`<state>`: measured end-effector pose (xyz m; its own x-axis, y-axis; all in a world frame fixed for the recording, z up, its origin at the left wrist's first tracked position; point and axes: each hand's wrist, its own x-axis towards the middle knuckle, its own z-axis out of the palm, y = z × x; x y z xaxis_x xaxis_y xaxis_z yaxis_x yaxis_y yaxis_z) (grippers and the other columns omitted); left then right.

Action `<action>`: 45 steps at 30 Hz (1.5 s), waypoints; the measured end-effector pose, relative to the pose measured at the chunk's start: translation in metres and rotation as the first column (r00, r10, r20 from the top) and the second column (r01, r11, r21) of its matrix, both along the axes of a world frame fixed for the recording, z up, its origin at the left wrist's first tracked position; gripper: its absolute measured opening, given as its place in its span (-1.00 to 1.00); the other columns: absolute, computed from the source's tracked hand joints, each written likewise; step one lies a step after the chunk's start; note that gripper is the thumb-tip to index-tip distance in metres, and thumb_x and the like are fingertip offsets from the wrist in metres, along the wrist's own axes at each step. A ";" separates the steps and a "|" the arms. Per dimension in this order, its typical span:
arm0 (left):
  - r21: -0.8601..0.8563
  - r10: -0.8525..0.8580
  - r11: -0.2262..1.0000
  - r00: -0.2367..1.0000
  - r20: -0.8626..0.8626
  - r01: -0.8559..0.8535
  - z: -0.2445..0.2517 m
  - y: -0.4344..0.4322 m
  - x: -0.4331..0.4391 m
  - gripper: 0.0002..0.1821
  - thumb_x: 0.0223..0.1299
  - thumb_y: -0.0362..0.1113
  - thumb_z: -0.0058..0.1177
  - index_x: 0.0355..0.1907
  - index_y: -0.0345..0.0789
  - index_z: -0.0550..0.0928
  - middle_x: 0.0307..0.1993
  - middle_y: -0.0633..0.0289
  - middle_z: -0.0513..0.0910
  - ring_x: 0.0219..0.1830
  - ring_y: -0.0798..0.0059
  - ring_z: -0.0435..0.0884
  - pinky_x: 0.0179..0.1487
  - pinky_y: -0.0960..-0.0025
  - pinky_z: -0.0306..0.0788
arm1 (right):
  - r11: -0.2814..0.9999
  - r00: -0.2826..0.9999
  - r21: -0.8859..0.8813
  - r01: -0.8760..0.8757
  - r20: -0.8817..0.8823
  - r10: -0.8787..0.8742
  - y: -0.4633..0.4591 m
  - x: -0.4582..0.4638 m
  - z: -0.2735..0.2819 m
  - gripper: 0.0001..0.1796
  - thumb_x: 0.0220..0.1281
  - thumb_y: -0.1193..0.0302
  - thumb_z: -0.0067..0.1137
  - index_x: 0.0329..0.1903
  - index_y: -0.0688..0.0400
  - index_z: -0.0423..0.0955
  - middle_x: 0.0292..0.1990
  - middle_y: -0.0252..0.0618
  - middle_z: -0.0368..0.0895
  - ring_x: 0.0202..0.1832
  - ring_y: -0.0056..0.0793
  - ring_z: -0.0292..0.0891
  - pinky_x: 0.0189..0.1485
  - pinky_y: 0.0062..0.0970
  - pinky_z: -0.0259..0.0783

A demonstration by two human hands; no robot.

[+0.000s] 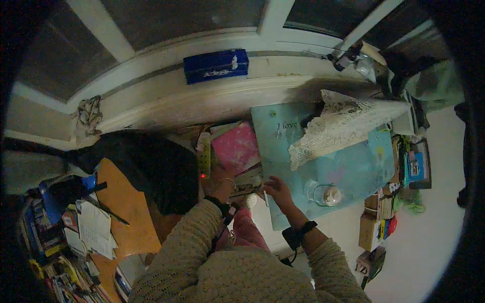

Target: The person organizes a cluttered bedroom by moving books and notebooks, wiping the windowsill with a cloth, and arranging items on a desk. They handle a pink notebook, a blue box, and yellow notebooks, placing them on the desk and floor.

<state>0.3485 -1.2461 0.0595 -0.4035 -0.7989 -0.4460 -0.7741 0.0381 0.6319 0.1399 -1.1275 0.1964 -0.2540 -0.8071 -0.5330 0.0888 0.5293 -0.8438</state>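
My left hand (223, 184) reaches down beside a pink patterned book or folder (237, 147) and a power strip (204, 155) with a lit red light; its fingers are dim and partly hidden, so its grip is unclear. My right hand (277, 191) is at the left edge of a light blue table cover (280, 151), its fingers bent near some papers or books (248, 180); whether it touches them cannot be told. To its right a glass mug (330, 195) with pale contents stands on the cover. A cream lace cloth (341, 132) lies across the cover's far part.
A blue tissue box (216, 66) sits on the window sill. Dark fabric (151, 166) is draped at the left, by an orange-brown wooden surface (125, 212) with papers (94, 227) and many books. More books and a small box (369, 231) line the table's right side.
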 end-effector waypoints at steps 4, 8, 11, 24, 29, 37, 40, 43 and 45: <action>-0.024 -0.094 0.995 0.973 0.211 0.101 -0.008 0.008 -0.009 -0.41 0.25 0.06 -0.10 0.18 -0.32 0.34 -0.02 -0.02 0.45 -0.09 0.16 0.47 -0.01 0.11 0.38 | 0.961 0.958 -0.103 -0.258 -0.158 0.240 -0.012 0.011 -0.039 -0.24 0.14 0.32 0.24 0.27 0.31 0.03 0.03 -0.04 0.44 0.05 -0.30 0.39 0.09 -0.34 0.34; -0.021 0.488 0.872 0.863 0.133 -0.489 -0.026 0.012 -0.018 -0.52 0.30 -0.10 -0.13 0.21 -0.26 0.34 0.01 -0.05 0.45 -0.06 0.15 0.47 -0.01 0.14 0.39 | 0.918 0.937 -0.230 -0.324 -0.210 0.278 -0.021 0.036 -0.075 -0.22 0.14 0.30 0.24 0.28 0.30 -0.01 0.09 0.01 0.37 0.10 -0.20 0.36 0.13 -0.28 0.31; -0.099 0.175 0.979 0.983 -0.063 -0.180 -0.037 0.024 0.003 -0.55 0.32 -0.14 -0.18 0.23 -0.22 0.33 0.02 -0.01 0.46 -0.05 0.16 0.47 -0.01 0.14 0.39 | 0.876 0.631 -0.194 -0.441 -0.761 0.149 -0.035 0.048 -0.084 -0.15 0.09 0.27 0.27 0.30 0.29 -0.04 0.14 0.06 0.30 0.14 -0.12 0.31 0.18 -0.22 0.26; 0.150 0.188 0.973 0.978 -0.095 -0.172 -0.042 0.006 0.009 -0.41 0.20 -0.07 -0.07 0.27 -0.23 0.28 0.06 0.00 0.45 0.00 0.15 0.45 0.03 0.13 0.37 | 0.992 0.783 0.019 -0.123 -0.612 0.109 -0.045 0.061 -0.089 -0.08 -0.05 0.31 0.29 0.27 0.41 -0.06 0.11 0.21 0.27 0.15 0.03 0.25 0.20 -0.18 0.21; 0.352 0.192 0.928 0.968 -0.162 -0.125 -0.038 -0.010 0.024 -0.35 0.15 -0.03 -0.03 0.28 -0.23 0.25 0.07 0.00 0.45 0.02 0.14 0.44 0.04 0.13 0.37 | 0.965 0.755 -0.143 -0.218 -0.651 0.074 -0.038 0.056 -0.086 -0.12 -0.05 0.39 0.23 0.29 0.38 -0.06 0.09 0.22 0.27 0.12 0.07 0.26 0.16 -0.16 0.24; 0.531 0.282 0.842 0.917 -0.282 -0.096 -0.031 -0.029 0.049 -0.26 0.08 0.01 0.04 0.30 -0.24 0.22 0.09 0.01 0.44 0.05 0.14 0.43 0.07 0.12 0.35 | 0.956 0.870 -0.258 -0.138 -0.493 -0.008 -0.035 0.061 -0.070 -0.14 0.12 0.39 0.14 0.38 0.25 -0.15 0.15 0.05 0.29 0.16 -0.13 0.26 0.17 -0.25 0.24; 0.527 0.345 0.839 0.882 -0.321 -0.137 -0.027 -0.024 0.067 -0.22 0.05 0.03 0.06 0.31 -0.24 0.21 0.09 0.01 0.44 0.06 0.14 0.43 0.08 0.12 0.35 | 0.968 0.889 -0.210 -0.137 -0.458 0.026 -0.030 0.066 -0.061 -0.20 0.22 0.37 0.08 0.40 0.22 -0.16 0.18 -0.02 0.28 0.21 -0.21 0.22 0.20 -0.30 0.21; 0.486 0.394 0.851 0.854 -0.339 -0.200 -0.021 -0.012 0.080 -0.18 0.02 0.05 0.09 0.32 -0.24 0.19 0.10 0.01 0.44 0.07 0.13 0.43 0.09 0.12 0.35 | 0.988 0.964 -0.060 0.145 -0.215 -0.155 -0.027 0.070 -0.053 -0.30 0.31 0.27 -0.02 0.39 0.18 -0.10 0.20 -0.06 0.27 0.22 -0.27 0.22 0.22 -0.35 0.19; 0.456 0.403 0.862 0.843 -0.357 -0.219 -0.017 -0.003 0.080 -0.16 0.00 0.06 0.10 0.32 -0.24 0.19 0.11 0.01 0.44 0.08 0.13 0.42 0.09 0.12 0.34 | 0.970 0.964 -0.085 0.226 -0.122 -0.235 -0.027 0.073 -0.051 -0.36 0.34 0.24 -0.09 0.37 0.18 -0.04 0.19 -0.07 0.28 0.19 -0.27 0.25 0.21 -0.35 0.19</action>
<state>0.4287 -1.2495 0.0420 -0.3843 -0.7147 -0.5844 -0.3504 -0.4727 0.8086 0.2130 -1.1548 0.1453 -0.5009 -0.7525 -0.4275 0.0889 0.4466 -0.8903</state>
